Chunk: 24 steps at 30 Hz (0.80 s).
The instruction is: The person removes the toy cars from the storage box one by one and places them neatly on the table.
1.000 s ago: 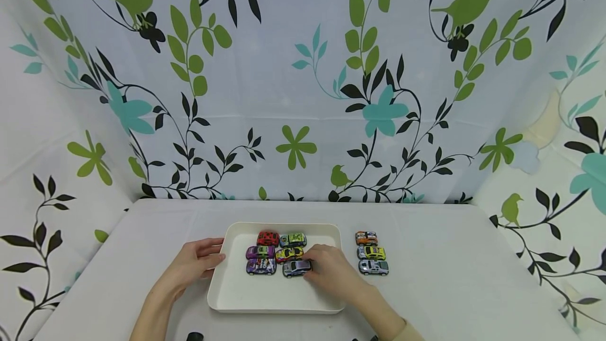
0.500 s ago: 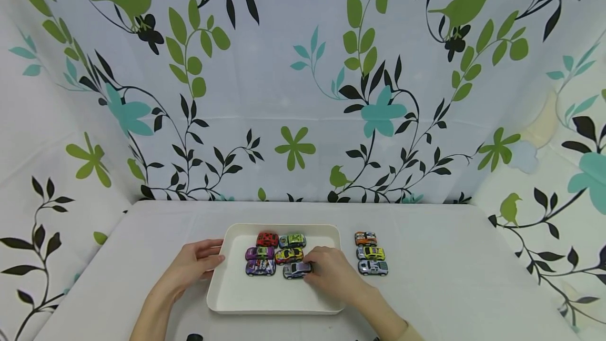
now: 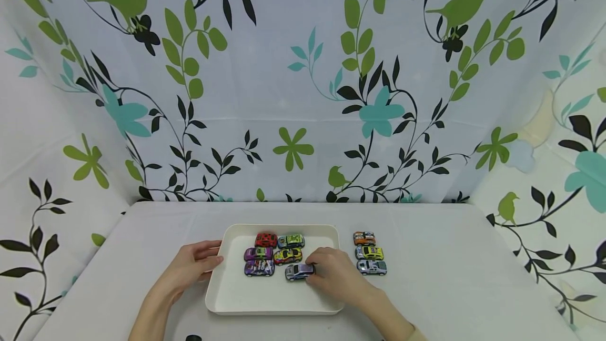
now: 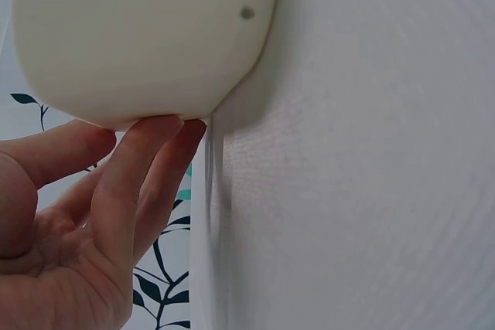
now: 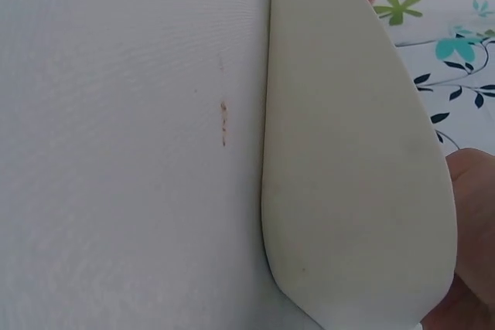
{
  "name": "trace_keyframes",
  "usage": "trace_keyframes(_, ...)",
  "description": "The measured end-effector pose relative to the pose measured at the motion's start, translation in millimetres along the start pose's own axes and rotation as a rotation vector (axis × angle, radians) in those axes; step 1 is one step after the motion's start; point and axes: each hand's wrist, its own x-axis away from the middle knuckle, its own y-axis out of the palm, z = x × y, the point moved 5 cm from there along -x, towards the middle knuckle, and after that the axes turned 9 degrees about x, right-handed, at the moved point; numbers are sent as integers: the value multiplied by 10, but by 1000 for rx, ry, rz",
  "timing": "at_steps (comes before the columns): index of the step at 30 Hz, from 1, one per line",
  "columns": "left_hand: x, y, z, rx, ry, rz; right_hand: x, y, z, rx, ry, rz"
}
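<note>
Table [image 3: 426, 278], roomy-fronted tray [image 3: 258, 299], left hand [image 3: 191, 266] loose against edge [image 3: 210, 284], right hand [image 3: 338, 273] pinching silver car [image 3: 296, 272]

Free room across the front of the tray [image 3: 251, 299], toy cars [image 3: 286, 256] behind.

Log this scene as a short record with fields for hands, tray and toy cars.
Tray: white rectangular tray with rounded corners, on a white-covered table
Left hand: fingertips touching the tray's left side
Right hand: pinching the right end of a silver-and-dark toy car
Also in tray: red black-spotted toy car, bright green toy car, purple-and-green toy car, yellow-and-red toy car, purple white-marked toy car
Right of tray: orange-and-white toy car, yellow toy car, plain silver toy car
</note>
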Motion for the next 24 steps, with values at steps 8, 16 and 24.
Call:
trace_keyframes(8, -8, -2, -4, -4, -4, -2, 61, -106, 61, -39, 19, 36)
trace_keyframes(16, -28, -9, -16, -31, -16, 12, 118, -257, 153, -39, 57, 79)
trace_keyframes(24, -11, -9, -5, -33, -17, 17, 186, -386, 286, -12, 43, 171)
